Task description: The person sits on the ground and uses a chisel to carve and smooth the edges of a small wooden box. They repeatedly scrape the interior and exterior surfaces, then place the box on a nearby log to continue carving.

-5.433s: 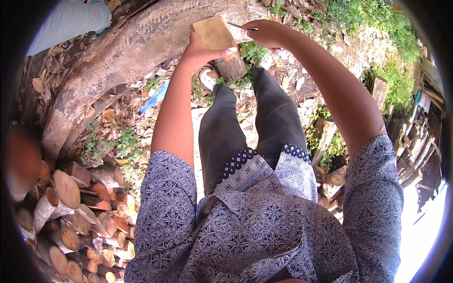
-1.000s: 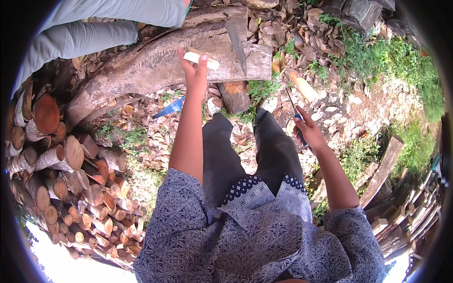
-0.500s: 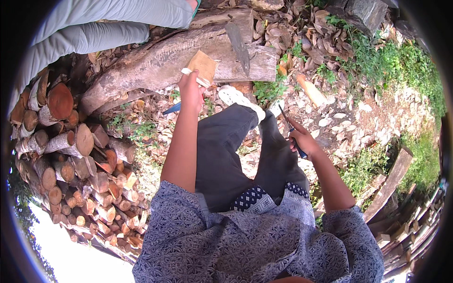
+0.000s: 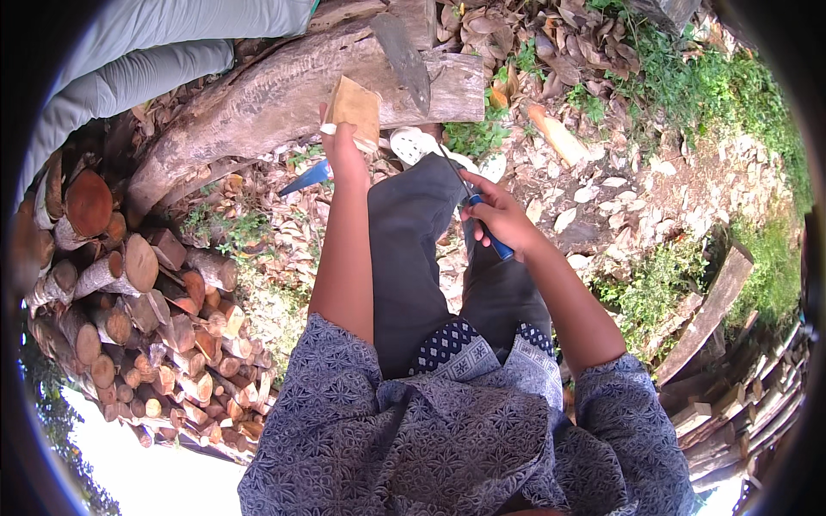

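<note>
One wood block (image 4: 354, 107) (flat and pale) is gripped at its lower edge by the left hand (image 4: 342, 146) and held up before the big log (image 4: 284, 95). One blue-handled knife (image 4: 482, 225) is clasped in the closed fingers of the right hand (image 4: 499, 219), over the dark trousers (image 4: 422, 249). One white shoe (image 4: 413, 144) is seen below the log, and many cut logs (image 4: 129, 301) are stacked at the left.
</note>
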Demonstrator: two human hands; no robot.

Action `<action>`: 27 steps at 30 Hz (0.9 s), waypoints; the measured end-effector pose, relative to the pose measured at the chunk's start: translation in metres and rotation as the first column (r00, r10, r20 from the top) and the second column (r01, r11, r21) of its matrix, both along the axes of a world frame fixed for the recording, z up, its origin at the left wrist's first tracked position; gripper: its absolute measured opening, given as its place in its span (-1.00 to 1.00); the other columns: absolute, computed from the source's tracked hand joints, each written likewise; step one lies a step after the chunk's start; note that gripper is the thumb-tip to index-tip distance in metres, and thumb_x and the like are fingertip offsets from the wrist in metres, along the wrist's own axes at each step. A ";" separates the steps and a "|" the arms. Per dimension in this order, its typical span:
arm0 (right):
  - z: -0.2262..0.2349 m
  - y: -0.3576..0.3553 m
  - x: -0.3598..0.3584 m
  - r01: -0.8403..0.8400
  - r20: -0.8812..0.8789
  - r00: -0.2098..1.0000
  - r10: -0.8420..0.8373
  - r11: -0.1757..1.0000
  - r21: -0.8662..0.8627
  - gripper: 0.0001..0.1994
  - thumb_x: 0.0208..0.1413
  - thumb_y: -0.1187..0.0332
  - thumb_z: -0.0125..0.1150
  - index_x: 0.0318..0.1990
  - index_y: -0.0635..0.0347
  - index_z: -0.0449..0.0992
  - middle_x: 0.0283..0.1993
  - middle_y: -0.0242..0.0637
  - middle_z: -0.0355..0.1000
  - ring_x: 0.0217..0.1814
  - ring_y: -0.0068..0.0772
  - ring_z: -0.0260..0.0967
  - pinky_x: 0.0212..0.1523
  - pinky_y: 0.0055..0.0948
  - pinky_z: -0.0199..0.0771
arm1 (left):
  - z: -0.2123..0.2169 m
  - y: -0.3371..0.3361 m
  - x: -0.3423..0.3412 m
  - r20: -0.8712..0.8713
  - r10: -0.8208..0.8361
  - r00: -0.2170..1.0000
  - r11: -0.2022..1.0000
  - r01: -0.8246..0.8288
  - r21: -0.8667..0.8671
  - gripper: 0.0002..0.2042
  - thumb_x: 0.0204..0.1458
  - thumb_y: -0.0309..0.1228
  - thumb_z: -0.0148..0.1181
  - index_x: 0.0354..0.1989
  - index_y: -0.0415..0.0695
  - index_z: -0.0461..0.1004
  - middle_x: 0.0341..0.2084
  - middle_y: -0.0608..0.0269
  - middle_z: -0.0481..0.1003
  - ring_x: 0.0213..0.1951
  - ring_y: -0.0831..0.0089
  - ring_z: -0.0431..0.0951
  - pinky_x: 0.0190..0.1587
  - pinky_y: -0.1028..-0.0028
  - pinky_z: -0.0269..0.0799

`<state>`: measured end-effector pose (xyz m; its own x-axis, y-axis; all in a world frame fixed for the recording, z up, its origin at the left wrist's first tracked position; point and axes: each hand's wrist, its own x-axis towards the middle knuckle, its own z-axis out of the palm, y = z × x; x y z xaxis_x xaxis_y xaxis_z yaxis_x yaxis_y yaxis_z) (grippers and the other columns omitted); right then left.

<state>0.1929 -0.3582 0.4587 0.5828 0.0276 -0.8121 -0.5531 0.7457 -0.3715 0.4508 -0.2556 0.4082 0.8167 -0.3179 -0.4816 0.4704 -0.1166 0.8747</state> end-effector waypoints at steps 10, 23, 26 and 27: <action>-0.008 -0.006 0.112 -0.272 0.007 0.961 0.277 0.947 -0.170 -0.48 0.43 0.27 -0.12 0.51 -0.15 0.11 -0.49 -0.45 0.27 -0.62 -0.61 0.28 -0.59 -0.55 0.41 | -0.014 -0.009 0.008 0.051 0.201 0.978 0.978 -0.203 0.039 -0.48 0.21 -0.30 -0.06 0.36 -0.10 0.27 0.19 0.07 0.41 0.20 0.18 0.45 0.20 0.20 0.40; 0.005 -0.034 0.186 -0.594 -0.162 0.801 0.576 0.734 -0.328 -0.43 0.28 0.31 -0.17 0.47 0.03 0.20 -0.49 -0.31 0.38 -0.62 -0.48 0.39 -0.48 -0.39 0.47 | -0.020 -0.012 0.012 0.028 0.338 0.941 0.941 -0.339 0.004 -0.59 0.21 -0.32 -0.01 0.22 -0.12 0.38 0.12 0.07 0.43 0.10 0.17 0.50 0.11 0.22 0.46; -0.010 -0.032 0.189 -0.581 -0.179 0.812 0.555 0.746 -0.324 -0.44 0.32 0.26 -0.12 0.47 0.06 0.19 -0.52 -0.32 0.37 -0.64 -0.48 0.38 -0.50 -0.40 0.45 | -0.020 -0.012 0.013 0.036 0.337 0.941 0.941 -0.337 0.006 -0.59 0.20 -0.32 -0.01 0.22 -0.13 0.38 0.11 0.06 0.43 0.10 0.17 0.50 0.11 0.22 0.46; -0.015 -0.034 0.191 -0.590 -0.181 0.806 0.564 0.739 -0.325 -0.43 0.33 0.24 -0.10 0.48 0.07 0.18 -0.54 -0.32 0.36 -0.65 -0.48 0.37 -0.52 -0.40 0.44 | -0.021 -0.011 0.014 0.041 0.326 0.944 0.945 -0.327 0.008 -0.58 0.19 -0.32 -0.01 0.22 -0.13 0.37 0.11 0.05 0.43 0.10 0.16 0.50 0.11 0.22 0.46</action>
<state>0.3841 -0.3919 0.4433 0.4941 0.0495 -0.8680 -0.8670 0.1024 -0.4876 0.4649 -0.2670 0.3868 0.8928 -0.0240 -0.4499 0.4504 0.0247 0.8925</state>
